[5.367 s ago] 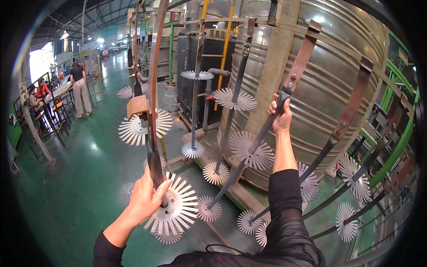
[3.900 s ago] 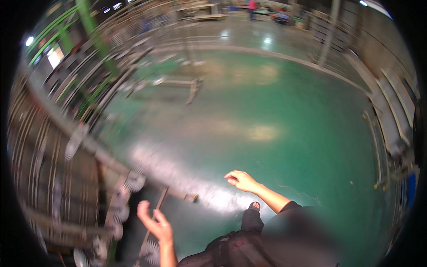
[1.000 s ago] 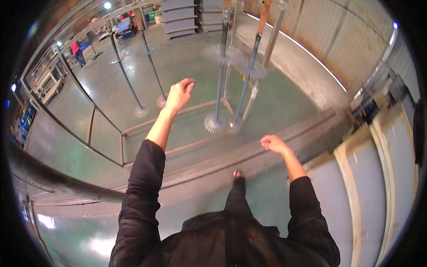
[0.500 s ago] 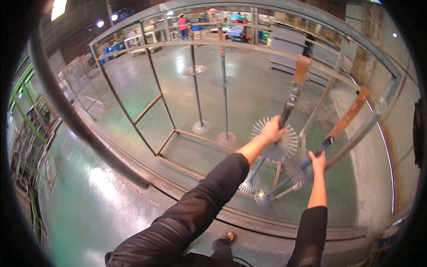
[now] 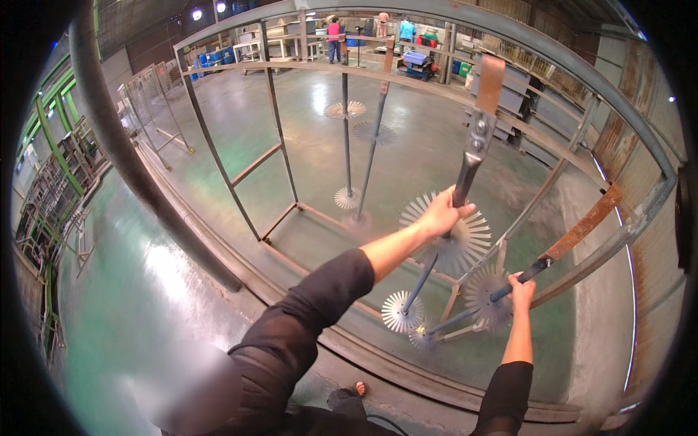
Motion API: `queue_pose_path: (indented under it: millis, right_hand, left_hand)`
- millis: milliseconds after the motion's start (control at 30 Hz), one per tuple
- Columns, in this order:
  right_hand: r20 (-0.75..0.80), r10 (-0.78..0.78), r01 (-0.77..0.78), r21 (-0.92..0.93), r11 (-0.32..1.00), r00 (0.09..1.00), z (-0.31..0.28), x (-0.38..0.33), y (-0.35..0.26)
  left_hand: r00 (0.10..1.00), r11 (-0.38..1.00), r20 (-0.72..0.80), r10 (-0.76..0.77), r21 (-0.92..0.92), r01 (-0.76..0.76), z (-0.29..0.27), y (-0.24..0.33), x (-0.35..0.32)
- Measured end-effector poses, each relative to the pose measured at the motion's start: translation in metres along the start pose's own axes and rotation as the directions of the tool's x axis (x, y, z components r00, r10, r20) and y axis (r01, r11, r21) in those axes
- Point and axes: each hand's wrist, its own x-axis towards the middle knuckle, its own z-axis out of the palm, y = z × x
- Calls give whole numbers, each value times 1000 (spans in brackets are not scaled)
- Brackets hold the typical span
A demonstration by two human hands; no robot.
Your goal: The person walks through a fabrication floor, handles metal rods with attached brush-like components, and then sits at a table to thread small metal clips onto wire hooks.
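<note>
My left hand is wrapped around a dark metal rod, just above a round disc with slotted, petal-like edges. A flat copper-coloured bar is bolted to that rod's top, and a smaller slotted disc sits at its lower end. To the right, my right hand grips a second rod, beside its own grey slotted disc. This rod carries a rusty flat bar reaching the frame's rail, and another slotted disc below. Both rods slant.
A large metal frame surrounds the rods. Two more disc-bearing rods hang at its far side. A thick post stands at left, a rusty corrugated wall at right. Far off are people and blue bins.
The left-hand rod's copper bar looks higher and nearer, with my left hand still around the rod. My right hand keeps its grip, slightly lower in view. The whole view has shifted.
</note>
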Motion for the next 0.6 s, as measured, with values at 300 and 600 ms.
queue_pose_path:
  millis: [300, 600]
  right_hand:
    - [126, -181, 187, -40, 981, 975, -10, -35, -59]
    - [405, -279, 303, 5, 953, 871, 17, -124, -145]
  left_hand:
    - [999, 995, -12, -30, 92, 31, -90, 49, -107]
    - [911, 994, -413, -3, 98, 48, -195, 98, -298]
